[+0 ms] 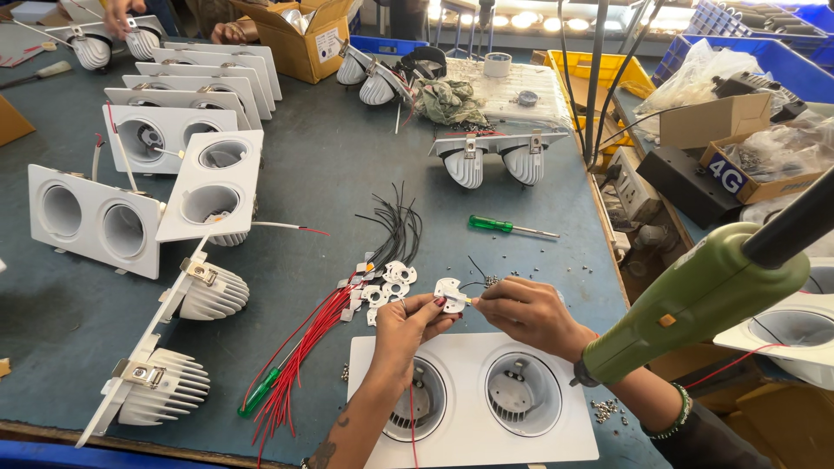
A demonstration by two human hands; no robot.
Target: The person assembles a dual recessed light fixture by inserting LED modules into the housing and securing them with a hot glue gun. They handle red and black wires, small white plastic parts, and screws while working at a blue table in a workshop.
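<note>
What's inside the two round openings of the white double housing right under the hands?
In the white double housing, the right opening shows a ribbed wall and a small metal bracket. The left hand and forearm cover part of the left opening, where a red wire hangs.

My view was bright and evenly lit. A row of lamps beyond the desk's far edge blew out into glare. Shadows stayed soft and short. The desk's edges bowed from wide-angle distortion, and the green tool close by looked soft.
</note>
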